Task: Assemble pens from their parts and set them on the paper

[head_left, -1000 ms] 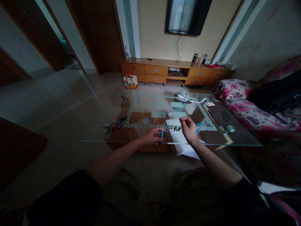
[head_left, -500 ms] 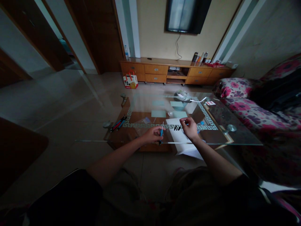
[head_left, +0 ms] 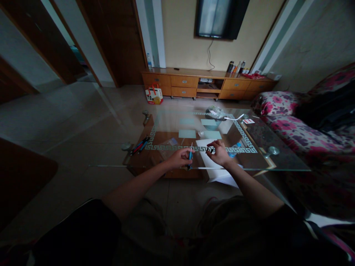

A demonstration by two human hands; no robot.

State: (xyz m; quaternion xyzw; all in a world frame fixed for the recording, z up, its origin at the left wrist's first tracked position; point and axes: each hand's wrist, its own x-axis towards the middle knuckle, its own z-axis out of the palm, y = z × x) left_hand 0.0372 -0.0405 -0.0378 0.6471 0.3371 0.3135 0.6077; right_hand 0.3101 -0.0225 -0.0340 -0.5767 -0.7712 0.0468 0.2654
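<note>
Hands rest over the near edge of the glass tabletop (head_left: 277, 162). Our left hand (head_left: 179, 158) has its grip clamped on a small blue screwdriver (head_left: 190, 153), held near upright with the thin shaft pointing up and away from us; the lower end is hidden behind the fingers. Our right hand (head_left: 220, 154) sits on a white paper sheet (head_left: 203, 145), its fingertips pinched together at some small black parts (head_left: 209, 150) lying on that sheet. We cannot tell what these parts are, nor whether the fingers hold one or only touch it; they are too small and dim. The sheet's near end hangs over the tabletop edge, partly covered by the right wrist.

Further left on the tabletop lies a bundle of pens (head_left: 141, 144), well apart from both hands. A blue item just right of the right hand is half hidden and not identifiable. A basket (head_left: 212, 123) shows near the far edge, its contents unclear. The floral sofa (head_left: 288, 125) is cut off by the right frame edge. Lighting is poor throughout.
</note>
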